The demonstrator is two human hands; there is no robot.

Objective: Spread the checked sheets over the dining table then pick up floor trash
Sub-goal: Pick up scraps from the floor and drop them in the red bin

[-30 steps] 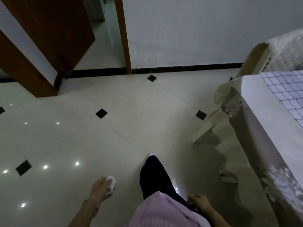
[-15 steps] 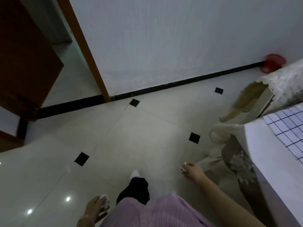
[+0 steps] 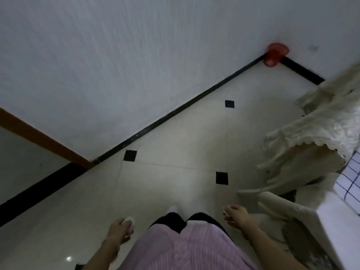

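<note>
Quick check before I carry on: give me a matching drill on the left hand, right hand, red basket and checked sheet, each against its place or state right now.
Things:
1 left hand
2 right hand
3 red basket
4 checked sheet

Places or states:
A in the room's far corner
B holds a white wad
C on the table, at the view's right edge
D low beside the hanging cream cloth

Pairs: 1-B, 2-D, 3-A, 4-C.
</note>
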